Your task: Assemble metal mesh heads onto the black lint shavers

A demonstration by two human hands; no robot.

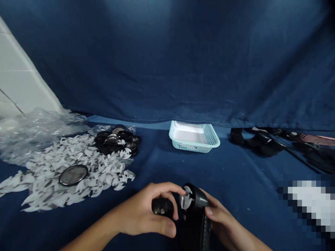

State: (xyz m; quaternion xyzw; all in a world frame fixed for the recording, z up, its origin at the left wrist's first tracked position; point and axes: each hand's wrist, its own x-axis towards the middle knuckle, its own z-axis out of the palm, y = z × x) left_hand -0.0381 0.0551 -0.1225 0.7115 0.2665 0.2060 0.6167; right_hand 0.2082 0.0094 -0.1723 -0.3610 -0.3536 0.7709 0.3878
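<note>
Head view, bottom centre: I see the right hand point(222, 219) with its fingers clamped on the black device point(196, 223); the left hand point(140, 211) has its fingers curled round a dark disc point(161, 205), index fingertip at a metal piece point(186, 202). A loose curl could drop the disc; a skewed push could bend the piece. Farther, at left, a brushing forearm could scatter the pile point(102, 174). The basket point(192, 147) sits well apart, right of centre.
</note>
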